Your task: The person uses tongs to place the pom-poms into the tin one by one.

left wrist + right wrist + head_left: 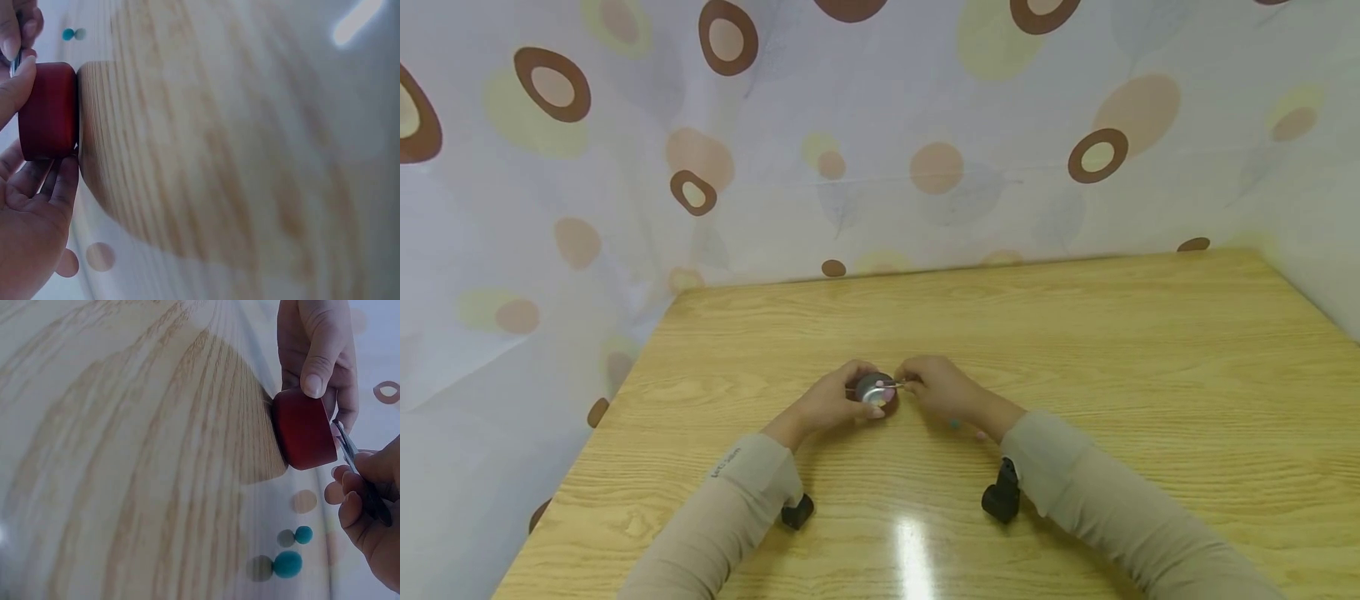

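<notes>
A small red bowl [868,385] with a silvery inside stands on the wooden table, and small pink and yellow pieces show inside it in the head view. My left hand [831,402] grips the bowl's side, thumb near me and fingers round the far side. From the right, my right hand [943,389] pinches a pair of metal tweezers [354,457], their tips over the bowl's rim. A tiny pink ball appears at the tweezer tips in the head view, too small to tell if gripped. The bowl's red outer wall [50,112] fills the left wrist view's left side.
Near my right forearm, a teal ball [954,424] and a pinkish ball [981,435] lie on the table [1075,333]. The right wrist view shows teal balls [288,564] with their reflections. A patterned cloth [880,125] hangs behind the table.
</notes>
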{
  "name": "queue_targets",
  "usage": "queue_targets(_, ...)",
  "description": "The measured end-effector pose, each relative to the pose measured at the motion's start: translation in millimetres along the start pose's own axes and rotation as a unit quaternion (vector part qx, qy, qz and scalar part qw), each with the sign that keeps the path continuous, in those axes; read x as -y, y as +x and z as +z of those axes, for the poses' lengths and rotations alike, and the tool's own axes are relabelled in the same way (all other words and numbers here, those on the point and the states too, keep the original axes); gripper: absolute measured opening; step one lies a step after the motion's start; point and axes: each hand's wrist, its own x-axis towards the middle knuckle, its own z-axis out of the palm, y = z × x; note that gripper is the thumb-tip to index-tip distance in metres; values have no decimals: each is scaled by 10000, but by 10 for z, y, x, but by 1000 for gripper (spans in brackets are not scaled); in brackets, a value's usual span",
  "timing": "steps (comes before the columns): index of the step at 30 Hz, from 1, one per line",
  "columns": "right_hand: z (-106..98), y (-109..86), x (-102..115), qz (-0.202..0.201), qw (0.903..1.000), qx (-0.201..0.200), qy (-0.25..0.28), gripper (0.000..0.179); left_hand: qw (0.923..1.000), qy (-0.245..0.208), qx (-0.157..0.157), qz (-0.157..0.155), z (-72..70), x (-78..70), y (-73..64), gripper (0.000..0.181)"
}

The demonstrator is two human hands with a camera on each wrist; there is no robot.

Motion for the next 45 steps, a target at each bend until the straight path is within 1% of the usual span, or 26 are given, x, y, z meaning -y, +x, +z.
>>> queue_targets(2, 7, 9, 7, 48, 10000, 14, -23, 16, 10000, 1, 7, -14, 1, 4, 0, 53)
queue_targets(8, 24, 33, -1, -40, 9999, 21, -156, 15, 10000, -8, 11, -31, 0, 0, -5, 53)
queue_targets(10, 25, 38, -8, -46, 9998, 70, -155, 14, 10000, -44, 12, 3, -6, -47, -27, 54)
queue_targets(16, 16, 30, -9, -30, 9998, 132, -150, 15, 9999, -95, 39, -8, -21, -268, -138, 51)
queue_targets(19, -4, 12, 0, 26, 9998, 105, -183, 15, 10000, -48, 13, -67, -20, -301, -154, 51)
queue_targets(23, -32, -11, -9, 119, 9997, 82, -219, 16, 10000, -24, 15, -55, -21, -324, -171, 52)
queue_targets(28, -74, -59, -19, 173, 9997, 77, -155, 17, 9999, -73, 74, -8, -22, -300, -157, 51)
queue_targets(32, -122, -107, -33, 160, 9998, 65, -49, 17, 9999, -72, 53, -56, -9, -152, -78, 52)
queue_targets(35, -164, -147, -49, 96, 9999, 8, -69, 16, 10000, -2, 3, -99, 2, -51, -19, 54)
queue_targets(41, -234, -232, -98, 158, 9994, -95, -280, 15, 9996, 266, -87, -58, 9, -32, -4, 54)
queue_targets(45, -275, -289, -140, 210, 9991, -131, -343, 14, 9994, 315, -83, -103, 7, -43, -9, 55)
